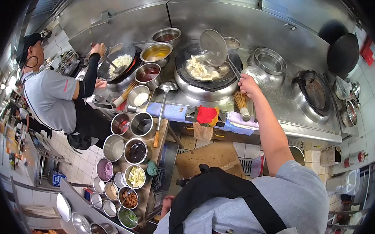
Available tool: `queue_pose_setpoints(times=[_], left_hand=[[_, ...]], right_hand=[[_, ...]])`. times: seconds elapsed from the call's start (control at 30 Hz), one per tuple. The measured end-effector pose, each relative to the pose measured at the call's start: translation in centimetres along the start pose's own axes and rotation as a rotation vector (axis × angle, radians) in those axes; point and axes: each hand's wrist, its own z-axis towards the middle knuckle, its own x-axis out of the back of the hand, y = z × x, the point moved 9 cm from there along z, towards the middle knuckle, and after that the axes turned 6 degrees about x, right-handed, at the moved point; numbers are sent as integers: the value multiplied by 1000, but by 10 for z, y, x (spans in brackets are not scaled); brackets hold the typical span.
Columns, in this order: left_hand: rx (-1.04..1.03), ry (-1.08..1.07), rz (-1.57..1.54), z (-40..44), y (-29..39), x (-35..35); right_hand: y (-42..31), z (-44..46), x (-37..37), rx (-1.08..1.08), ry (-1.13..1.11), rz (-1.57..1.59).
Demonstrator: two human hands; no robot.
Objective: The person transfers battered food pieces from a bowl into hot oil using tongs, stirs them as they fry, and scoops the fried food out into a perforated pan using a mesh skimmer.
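Note:
My right hand [248, 85] is closed around the handle of a round strainer [213, 47], which is tilted up over the wok [204, 71]. Pale pieces of food [202, 68] lie in the wok, with light steam above. Just below my right hand stands a bamboo brush [240, 101]. Low in the view, my left hand [168, 202] hangs beside the ingredient table, partly cut off by my apron; its fingers look curled, and what they hold, if anything, is hidden. A ladle [165, 101] with a wooden handle rests across the table's edge.
At the left a co-worker [57, 96] stirs white food in another wok [117, 65]. Metal bowls of sauces and ingredients [135, 177] crowd the table at left. A perforated bowl [259, 77], a pot [270, 61] and another wok [313, 91] stand to the right.

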Motion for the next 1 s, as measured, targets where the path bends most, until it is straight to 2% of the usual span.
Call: queue_pose_setpoints(times=[0.03,0.1,0.2,0.23,0.27,0.3,0.37,0.4,0.43,0.47,0.5,0.53,0.6,0.63,0.7,0.73,0.8,0.83,0.87,0.9,0.93,0.97,1.0], left_hand=[[123,15,-246,4,-15,2],[367,46,-740,8,-36,0],[468,51,-790,5,-35,2],[487,75,-805,-5,-15,11],[505,100,-820,-17,10,22],[523,125,-835,-35,69,42],[306,-30,-721,5,-25,7],[192,-94,-674,9,-6,7],[192,-91,-677,7,1,11],[-57,-45,-5,5,21,16],[-298,6,669,-1,33,5],[-292,11,666,-4,27,3],[-76,-14,277,-9,11,8],[29,-24,80,-11,-1,6],[232,-49,-317,-16,-23,-4],[236,-45,-322,-18,-23,-5],[-183,63,561,-26,16,-6],[124,-90,184,-21,-18,-18],[502,-86,-414,-27,-56,-30],[818,63,-780,-46,-66,-36],[831,66,-768,-53,-45,-25],[840,62,-756,-55,-29,-16],[839,138,-819,-55,-15,-3]], right_hand=[[8,6,3,3,6,0],[1,17,27,213,245,-391],[8,18,26,202,321,-508],[12,19,25,195,357,-567],[36,26,18,94,303,-323],[45,32,14,94,302,-321],[86,38,-23,-180,68,380],[81,35,-33,-182,65,379],[82,26,-51,-303,74,475],[84,18,-64,-426,83,570],[85,21,-65,-426,77,567],[85,22,-75,-475,-7,703],[90,27,-83,-547,-104,947],[93,30,-75,-550,-112,940],[92,26,-76,-599,-212,1148],[84,14,-69,-571,-152,1098],[79,12,-51,-500,-162,938],[78,23,-43,-350,-324,956],[81,35,-13,-143,-282,584],[71,31,-10,-109,-310,614],[41,4,-9,-102,-66,447],[44,21,1,42,-210,392],[29,9,7,2,-97,263]])
